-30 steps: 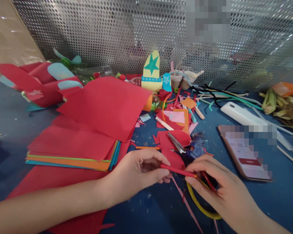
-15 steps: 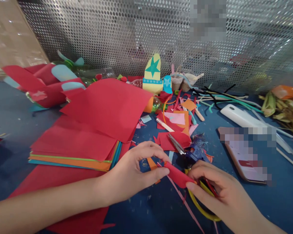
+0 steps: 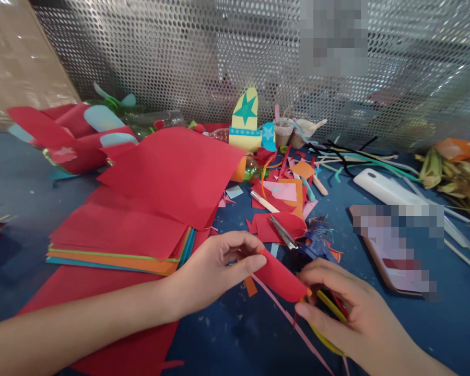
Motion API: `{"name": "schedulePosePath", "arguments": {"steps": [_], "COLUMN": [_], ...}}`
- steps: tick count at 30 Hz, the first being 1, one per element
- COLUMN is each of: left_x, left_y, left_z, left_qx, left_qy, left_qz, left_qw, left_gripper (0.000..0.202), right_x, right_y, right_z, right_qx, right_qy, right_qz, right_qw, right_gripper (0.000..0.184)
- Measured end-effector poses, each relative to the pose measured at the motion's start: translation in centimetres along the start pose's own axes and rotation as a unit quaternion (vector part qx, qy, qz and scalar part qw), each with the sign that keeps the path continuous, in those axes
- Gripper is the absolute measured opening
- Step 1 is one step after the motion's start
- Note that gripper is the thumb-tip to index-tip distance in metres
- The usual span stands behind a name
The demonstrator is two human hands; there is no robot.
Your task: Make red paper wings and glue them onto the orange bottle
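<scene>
My left hand pinches the upper left end of a small folded red paper piece between thumb and fingers. An orange edge shows at the piece's lower right end. Around that end, my right hand has its thumb and index finger apart; its other fingers are curled and partly hidden. Beneath the right hand are yellow-and-red handles, apparently those of scissors whose metal blades point away. A thin pink paper strip runs below the red piece, and an orange scrap lies by my left fingers.
Stacked coloured paper sheets lie left, near a red paper-covered craft. Behind are a yellow rocket-shaped craft with a green star and loose scraps. A phone, a white tool and dried husks occupy the right.
The red piece has shifted slightly up and left with my left hand, showing more of its face. My right thumb has moved down, away from the index finger.
</scene>
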State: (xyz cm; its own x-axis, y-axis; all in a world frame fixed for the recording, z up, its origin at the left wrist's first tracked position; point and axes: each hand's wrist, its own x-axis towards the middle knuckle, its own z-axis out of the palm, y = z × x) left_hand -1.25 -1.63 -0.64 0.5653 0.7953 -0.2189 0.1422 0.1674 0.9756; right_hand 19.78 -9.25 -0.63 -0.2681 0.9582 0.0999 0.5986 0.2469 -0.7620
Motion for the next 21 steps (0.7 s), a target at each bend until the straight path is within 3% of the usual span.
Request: {"name": "schedulePosePath", "arguments": {"steps": [4,13,21], "left_x": [0.04,-0.11,0.20], "left_y": [-0.09,-0.30,-0.21], "left_z": [-0.11,-0.25,-0.24], "left_qx": [-0.009,-0.006,-0.090], "left_qy": [0.006,-0.016,-0.020], "left_qz": [0.004,0.024,-0.015], "left_qw": [1.000,1.000,0.996], "left_gripper": [0.009,0.022,0.012], "right_x": [0.03,0.06,-0.24], "right_y": [0.02,0.24,0.30], "right_z": [-0.13,-0.12,-0.32], "right_qx": [0.006,-0.027,0.008], "right_qy": [-0.010,0.021,0.013], "right_qz": [-0.002,-0.013,-0.025], "right_qw": [1.000,0.999,1.000], "right_gripper": [0.011,0.002,0.010]}}
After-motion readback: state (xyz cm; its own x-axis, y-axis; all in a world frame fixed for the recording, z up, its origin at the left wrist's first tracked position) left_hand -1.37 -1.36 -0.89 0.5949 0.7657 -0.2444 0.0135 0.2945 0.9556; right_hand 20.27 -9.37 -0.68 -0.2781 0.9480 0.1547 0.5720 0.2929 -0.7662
